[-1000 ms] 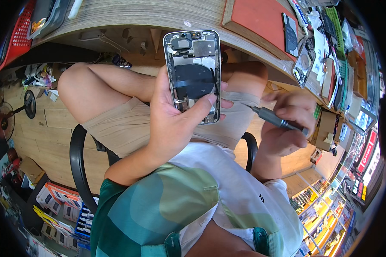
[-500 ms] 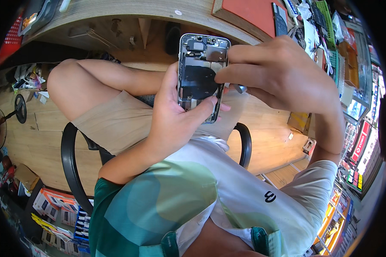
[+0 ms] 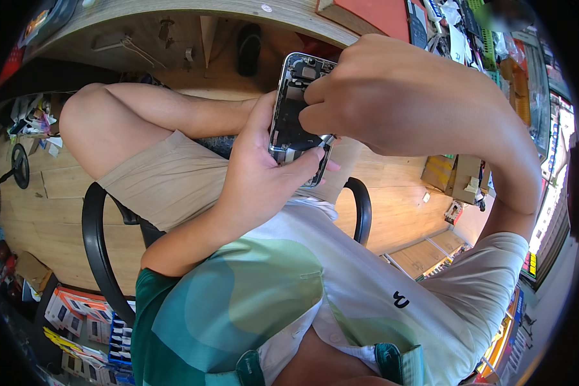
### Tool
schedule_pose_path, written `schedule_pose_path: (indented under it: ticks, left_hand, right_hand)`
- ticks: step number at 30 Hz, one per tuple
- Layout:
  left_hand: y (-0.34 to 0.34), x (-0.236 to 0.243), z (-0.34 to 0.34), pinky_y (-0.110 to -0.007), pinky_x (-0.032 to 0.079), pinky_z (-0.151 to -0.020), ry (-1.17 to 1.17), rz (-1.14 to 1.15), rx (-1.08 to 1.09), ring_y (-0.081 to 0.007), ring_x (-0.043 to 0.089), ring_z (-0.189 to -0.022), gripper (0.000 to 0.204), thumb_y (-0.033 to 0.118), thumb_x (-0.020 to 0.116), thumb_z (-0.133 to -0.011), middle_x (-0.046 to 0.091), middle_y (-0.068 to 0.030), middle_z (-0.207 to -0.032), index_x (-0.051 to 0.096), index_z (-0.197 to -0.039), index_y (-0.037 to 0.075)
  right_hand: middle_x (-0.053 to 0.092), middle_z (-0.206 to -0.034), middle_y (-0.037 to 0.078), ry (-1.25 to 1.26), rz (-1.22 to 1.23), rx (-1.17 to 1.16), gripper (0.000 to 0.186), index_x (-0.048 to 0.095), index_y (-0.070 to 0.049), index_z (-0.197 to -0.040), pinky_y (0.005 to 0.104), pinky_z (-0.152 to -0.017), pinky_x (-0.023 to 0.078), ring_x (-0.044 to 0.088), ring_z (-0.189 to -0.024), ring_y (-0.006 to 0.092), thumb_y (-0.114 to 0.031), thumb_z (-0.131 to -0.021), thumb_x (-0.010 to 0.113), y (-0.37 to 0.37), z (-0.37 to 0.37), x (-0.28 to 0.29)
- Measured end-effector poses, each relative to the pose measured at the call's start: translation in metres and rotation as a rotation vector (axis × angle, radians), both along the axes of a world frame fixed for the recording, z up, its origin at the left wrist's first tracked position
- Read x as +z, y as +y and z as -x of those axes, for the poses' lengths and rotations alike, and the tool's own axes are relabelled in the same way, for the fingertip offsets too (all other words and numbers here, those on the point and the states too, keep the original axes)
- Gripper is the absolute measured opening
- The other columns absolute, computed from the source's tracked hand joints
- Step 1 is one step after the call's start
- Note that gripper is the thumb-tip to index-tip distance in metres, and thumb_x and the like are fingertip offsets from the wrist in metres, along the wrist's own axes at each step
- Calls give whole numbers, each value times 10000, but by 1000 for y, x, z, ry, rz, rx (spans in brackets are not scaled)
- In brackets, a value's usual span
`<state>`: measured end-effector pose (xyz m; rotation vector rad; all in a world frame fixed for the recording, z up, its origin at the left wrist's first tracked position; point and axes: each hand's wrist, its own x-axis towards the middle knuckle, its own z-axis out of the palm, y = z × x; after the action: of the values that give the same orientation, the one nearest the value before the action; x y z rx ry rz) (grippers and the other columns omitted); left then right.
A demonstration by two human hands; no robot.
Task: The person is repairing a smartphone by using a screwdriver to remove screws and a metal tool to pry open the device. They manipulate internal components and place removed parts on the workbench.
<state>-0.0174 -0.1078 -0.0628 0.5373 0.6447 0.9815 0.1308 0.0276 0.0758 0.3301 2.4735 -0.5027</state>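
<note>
An opened phone [image 3: 292,133], its metal frame and inner parts bare, is tilted a little over my lap. My left hand [image 3: 258,151] grips it from the left, thumb across its lower right corner and fingertips showing past the right edge. Across the phone's upper right reaches my right hand [image 3: 379,100], fingers curled and pressed together close to the inner parts. A small silvery end of a metal tool [image 3: 328,139] peeks out beneath this hand. The rest of that tool and the fingertips are hidden, so its kind cannot be told.
Ahead runs a wooden desk edge [image 3: 193,9], with a red-orange board [image 3: 360,18] and cluttered small items at the right. Black chair armrests [image 3: 94,251] flank my lap. A dark slipper [image 3: 249,48] lies under the desk; cardboard boxes [image 3: 463,179] stand on the floor at right.
My right hand has moved leftward and turned over the phone, covering its upper right. The silvery tool end has shifted left to the phone's edge. The phone is tilted slightly more; my left hand keeps its grip.
</note>
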Motion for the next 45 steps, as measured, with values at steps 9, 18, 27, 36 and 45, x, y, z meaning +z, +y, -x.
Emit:
schedule_pose_path:
  ticks: [9, 18, 27, 36, 45]
  left_hand:
    - [0, 1, 2, -302, 622, -711, 22, -13, -11, -208, 777, -950, 548, -136, 614, -966, 675, -113, -1157, 403, -1455, -5]
    - [1, -2, 3, -304, 640, -734, 31, -22, -22, -198, 774, -944, 570, -154, 607, -925, 662, -111, -1177, 422, -1443, -3]
    - [1, -3, 0, -317, 653, -803, 30, -11, -15, -178, 754, -993, 585, -165, 609, -897, 652, -102, -1207, 441, -1436, -11]
    - [-3, -2, 0, -328, 651, -833, 18, 1, -13, -180, 745, -1024, 666, -162, 606, -908, 648, -101, -1234, 400, -1515, 18]
    - [-4, -8, 0, -311, 586, -933, 72, -7, -17, -144, 673, -1134, 684, -135, 635, -868, 650, -83, -1231, 431, -1505, 10]
  right_hand:
    - [692, -771, 118, -66, 66, 1, 113, 686, -45, -870, 433, -653, 559, 717, -747, 334, -69, -771, 734, -3, 7, -3]
    - [694, -715, 131, -53, 37, 20, 68, 697, -36, -831, 426, -625, 563, 725, -701, 328, -89, -802, 726, -7, 24, 3]
    - [700, -728, 138, -166, 110, 12, 77, 705, -30, -841, 445, -648, 563, 730, -727, 340, -87, -794, 726, -6, 14, -7]
    - [708, -765, 153, -175, 130, 31, 99, 704, -17, -849, 466, -683, 563, 730, -765, 361, -88, -785, 726, -5, 16, -10]
    - [701, -814, 141, -71, 146, -18, 102, 707, -23, -875, 465, -687, 555, 721, -773, 354, -103, -812, 709, -5, 13, -7]
